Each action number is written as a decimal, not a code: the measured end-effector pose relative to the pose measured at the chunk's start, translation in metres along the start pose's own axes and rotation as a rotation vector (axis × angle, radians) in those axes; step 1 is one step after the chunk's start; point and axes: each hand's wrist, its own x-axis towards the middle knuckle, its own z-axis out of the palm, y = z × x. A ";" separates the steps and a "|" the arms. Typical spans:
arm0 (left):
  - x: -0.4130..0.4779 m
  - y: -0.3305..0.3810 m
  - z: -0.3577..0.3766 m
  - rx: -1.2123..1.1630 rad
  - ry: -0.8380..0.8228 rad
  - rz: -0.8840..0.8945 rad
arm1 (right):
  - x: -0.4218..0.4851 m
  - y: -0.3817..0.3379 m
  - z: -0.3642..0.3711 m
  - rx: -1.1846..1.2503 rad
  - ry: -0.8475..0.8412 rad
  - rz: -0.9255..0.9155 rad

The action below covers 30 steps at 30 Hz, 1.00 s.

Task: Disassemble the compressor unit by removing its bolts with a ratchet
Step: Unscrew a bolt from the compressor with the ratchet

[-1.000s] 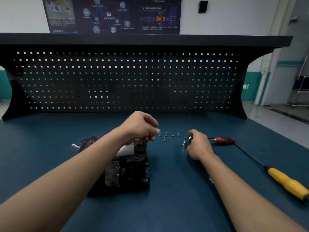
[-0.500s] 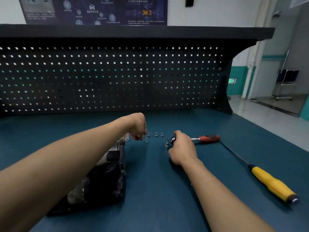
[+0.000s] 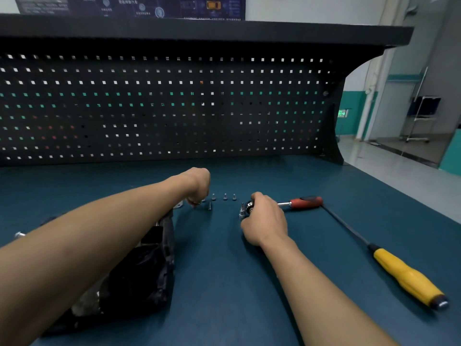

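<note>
Moved: left hand (image 3: pixel 199 186), compressor unit (image 3: pixel 144 265) to bolts (image 3: pixel 225 196) mid-frame (likely drop-off), fingers' pinch unclear; right hand (image 3: pixel 265 221) fingers clamp ratchet (image 3: pixel 305 203); next, probably re-seat it on unit

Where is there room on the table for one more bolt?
Bare mat lies between the compressor and the right hand, and in the wide strip from the bolts back to the pegboard. It is crowded between the left hand and the ratchet.

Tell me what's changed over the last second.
The left hand moved from over the compressor down to the bench at the left end of the bolt row; whether it holds a bolt is unclear. The right hand still grips the ratchet head; the screwdriver hasn't moved.
</note>
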 end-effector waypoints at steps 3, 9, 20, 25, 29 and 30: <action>0.004 0.000 0.003 -0.016 0.009 0.000 | 0.001 -0.001 0.001 -0.003 0.003 0.000; 0.006 -0.001 0.005 -0.044 0.018 0.056 | 0.001 -0.001 0.001 -0.008 0.011 0.004; 0.004 -0.008 0.005 -0.038 -0.033 0.111 | 0.001 -0.002 0.001 -0.018 0.020 0.006; -0.029 -0.041 -0.023 -0.182 0.160 0.112 | 0.000 -0.004 0.001 -0.048 0.017 -0.004; -0.091 -0.084 -0.025 -0.447 0.406 0.081 | -0.003 -0.009 -0.002 -0.115 -0.001 -0.016; -0.110 -0.094 -0.019 -0.494 0.472 0.089 | -0.005 -0.011 -0.003 -0.139 -0.004 -0.014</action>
